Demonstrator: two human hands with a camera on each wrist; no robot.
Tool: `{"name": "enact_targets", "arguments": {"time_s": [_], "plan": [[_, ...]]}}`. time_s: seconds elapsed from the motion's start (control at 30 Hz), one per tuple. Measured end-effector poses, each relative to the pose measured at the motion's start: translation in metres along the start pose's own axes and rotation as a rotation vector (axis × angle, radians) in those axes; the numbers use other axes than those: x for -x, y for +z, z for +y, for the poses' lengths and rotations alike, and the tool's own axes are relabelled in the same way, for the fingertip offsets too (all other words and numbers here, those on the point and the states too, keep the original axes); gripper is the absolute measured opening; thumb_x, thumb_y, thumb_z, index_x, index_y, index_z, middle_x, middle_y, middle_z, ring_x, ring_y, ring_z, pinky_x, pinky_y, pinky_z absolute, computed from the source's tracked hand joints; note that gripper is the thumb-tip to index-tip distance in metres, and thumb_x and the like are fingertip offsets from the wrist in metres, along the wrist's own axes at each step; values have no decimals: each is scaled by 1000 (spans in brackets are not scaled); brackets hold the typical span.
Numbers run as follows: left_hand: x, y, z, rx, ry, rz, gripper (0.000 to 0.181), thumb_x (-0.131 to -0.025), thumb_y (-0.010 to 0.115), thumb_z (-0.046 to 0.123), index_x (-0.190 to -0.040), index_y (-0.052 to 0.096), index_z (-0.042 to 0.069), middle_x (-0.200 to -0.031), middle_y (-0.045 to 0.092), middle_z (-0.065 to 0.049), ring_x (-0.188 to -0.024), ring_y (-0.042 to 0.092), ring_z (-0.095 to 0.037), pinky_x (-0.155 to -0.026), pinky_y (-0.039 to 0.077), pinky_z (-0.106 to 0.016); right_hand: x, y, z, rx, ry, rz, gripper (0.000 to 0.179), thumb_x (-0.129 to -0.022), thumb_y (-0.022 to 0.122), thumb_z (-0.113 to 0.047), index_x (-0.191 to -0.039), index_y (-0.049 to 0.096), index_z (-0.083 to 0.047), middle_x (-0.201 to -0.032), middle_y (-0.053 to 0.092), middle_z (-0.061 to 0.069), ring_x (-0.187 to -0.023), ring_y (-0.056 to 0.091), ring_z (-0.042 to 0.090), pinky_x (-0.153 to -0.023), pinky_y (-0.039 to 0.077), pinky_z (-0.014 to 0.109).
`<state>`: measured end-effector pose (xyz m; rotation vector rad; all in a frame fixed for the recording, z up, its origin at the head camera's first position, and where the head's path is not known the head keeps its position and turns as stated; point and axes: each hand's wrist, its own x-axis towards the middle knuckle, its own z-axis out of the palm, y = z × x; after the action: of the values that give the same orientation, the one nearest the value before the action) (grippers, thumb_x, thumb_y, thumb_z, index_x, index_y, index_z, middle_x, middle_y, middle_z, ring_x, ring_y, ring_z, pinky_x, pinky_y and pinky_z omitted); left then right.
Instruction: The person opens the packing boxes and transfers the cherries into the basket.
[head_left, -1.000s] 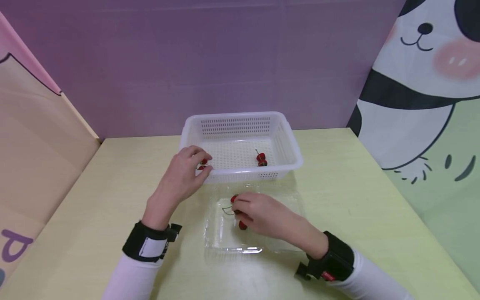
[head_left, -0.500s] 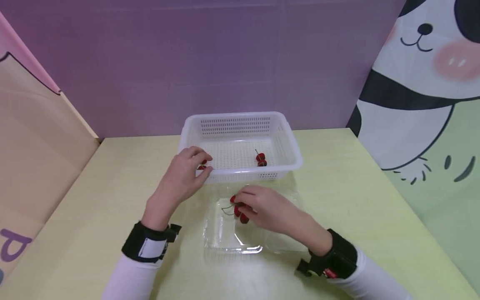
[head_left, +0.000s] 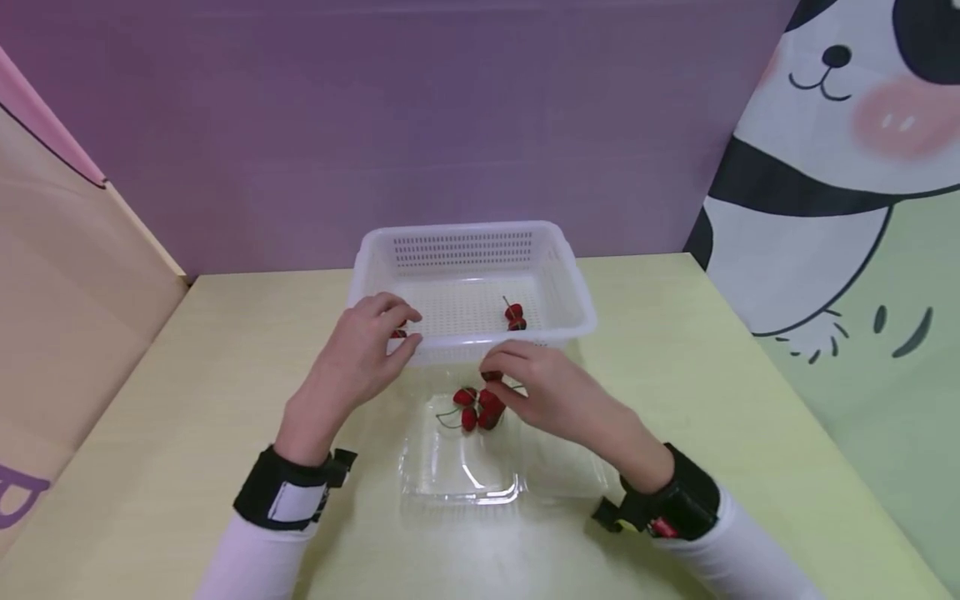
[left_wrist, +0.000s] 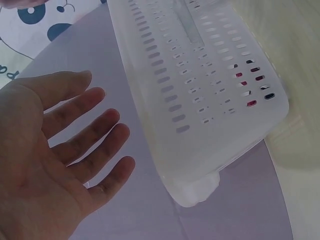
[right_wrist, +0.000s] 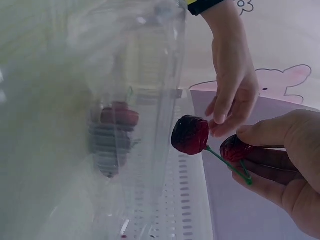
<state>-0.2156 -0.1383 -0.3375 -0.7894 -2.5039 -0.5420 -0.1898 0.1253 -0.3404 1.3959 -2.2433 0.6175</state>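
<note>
My right hand (head_left: 551, 392) pinches a red cherry (right_wrist: 234, 148) between thumb and fingers, above the far side of a clear plastic box (head_left: 480, 498). A green stem joins that cherry to a second one (right_wrist: 191, 135), which hangs free beside the box wall in the right wrist view. Several red cherries (head_left: 466, 397) lie clustered inside the box. With fingers loosely bent and nothing in its palm, my left hand (left_wrist: 45, 150) hovers at the near left rim of a white perforated basket (head_left: 480, 342). A cherry (head_left: 398, 333) shows between its thumb and fingers in the head view, inside the basket.
Two more cherries (head_left: 514, 317) sit on the basket's floor toward its right. The box's flat lid half (head_left: 566, 471) lies spread to the right on the pale wooden table (head_left: 187, 400). A purple backdrop (head_left: 450, 125) rises behind the table's far edge.
My right hand has risen from the cherries in the box and moved toward the basket, uncovering the cluster. The left hand stays in place. The head view has shifted slightly.
</note>
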Motion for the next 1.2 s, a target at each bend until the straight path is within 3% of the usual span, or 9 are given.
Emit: {"name": "enact_targets", "arguments": {"time_s": [0.5, 0.87, 1.2], "plan": [[1, -4, 5, 33, 49, 2, 19, -86, 75, 11, -104, 70, 3, -105, 62, -8, -88, 62, -21, -75, 50, -28, -8, -23, 23, -29, 65, 137, 23, -77, 80, 5, -97, 68, -1, -96, 66, 4, -85, 67, 16, -78, 50, 19], [0, -9, 15, 48, 99, -3, 19, -87, 74, 11, -104, 69, 3, -104, 63, -7, -95, 61, -23, -85, 47, -31, -15, -30, 30, -15, 153, 204, 18, -80, 78, 3, -95, 69, -1, -93, 66, 3, -84, 66, 15, -76, 50, 21], [1, -9, 24, 15, 145, -77, 16, -89, 73, 12, -102, 70, 4, -100, 62, -3, -92, 61, -20, -83, 48, -28, -14, -37, 43, 56, 230, 258, 17, -81, 77, 2, -97, 70, 0, -95, 66, 4, -84, 66, 17, -77, 50, 24]]}}
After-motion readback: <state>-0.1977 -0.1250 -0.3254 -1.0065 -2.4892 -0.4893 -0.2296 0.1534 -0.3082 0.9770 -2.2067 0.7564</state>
